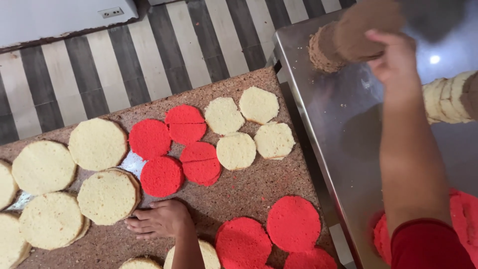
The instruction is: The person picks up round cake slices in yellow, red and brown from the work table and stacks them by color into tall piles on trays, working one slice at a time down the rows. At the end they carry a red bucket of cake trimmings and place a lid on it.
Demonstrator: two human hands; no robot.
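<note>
Right hand (396,57): my grip was wrapped around a brown round cake layer (366,27), thumb over its near edge, lifting it clear above the steel tabletop (343,164).
Brown layer, where: up at the far end of the steel tabletop, tilted, just in front of a short stack of brown layers (321,50) lying on the steel.
Right arm: stretched out across the steel, red sleeve (430,246) at the near edge of view.
Left hand (159,219): my fingers lay flat and spread on the speckled brown tabletop (249,192), holding nothing, fingertips touching the edge of a pale yellow cake layer (108,197).
Large pale layers: a cluster at the left of the speckled tabletop, some stacked two deep, one (97,143) further back.
Red layers, centre: small red rounds (162,175) grouped together, two of them showing a cut line across.
Small pale rounds: four (235,150) just right of the red group, edges touching.
Red layers, near: three larger red discs (293,223) close to my left wrist, overlapping a little.
Right edge of steel: a row of pale layers (443,99) leaning on edge, and more red cake (465,214) beyond my arm.
Floor (164,50): striped grey and cream beyond the tabletops.
</note>
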